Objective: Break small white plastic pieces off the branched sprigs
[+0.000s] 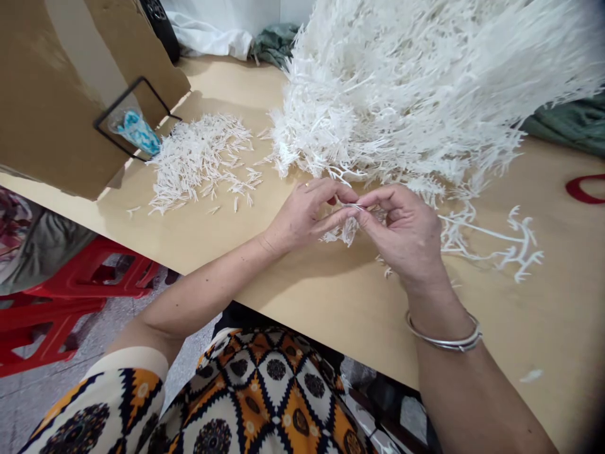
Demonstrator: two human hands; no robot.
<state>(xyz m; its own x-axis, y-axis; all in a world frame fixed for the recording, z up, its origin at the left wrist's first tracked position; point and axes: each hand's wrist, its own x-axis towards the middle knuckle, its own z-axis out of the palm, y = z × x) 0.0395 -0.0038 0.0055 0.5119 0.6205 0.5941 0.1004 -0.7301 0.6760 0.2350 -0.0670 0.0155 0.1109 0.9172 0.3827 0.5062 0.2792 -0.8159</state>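
My left hand (pixel 309 211) and my right hand (pixel 409 233) meet over the table, fingertips pinched close together. Between them is the thin stem of a white plastic sprig (pixel 348 232), whose feathery leaves hang below the fingers. Most of the stem is hidden by the fingertips. Right behind the hands rises a large heap of white branching plastic foliage (pixel 406 94). A bare white branch (pixel 491 233) with short forked tips lies to the right of my right hand. Beyond my left hand lies a loose pile of small white sprigs (pixel 198 157).
A cardboard box (pixel 61 82) stands at the left, with a black wire frame (pixel 137 116) and a clear cup with blue-and-white contents (pixel 138 131) against it. Red stools (pixel 99 271) are below the table's left edge. A red ring-shaped handle (pixel 583 189) lies far right.
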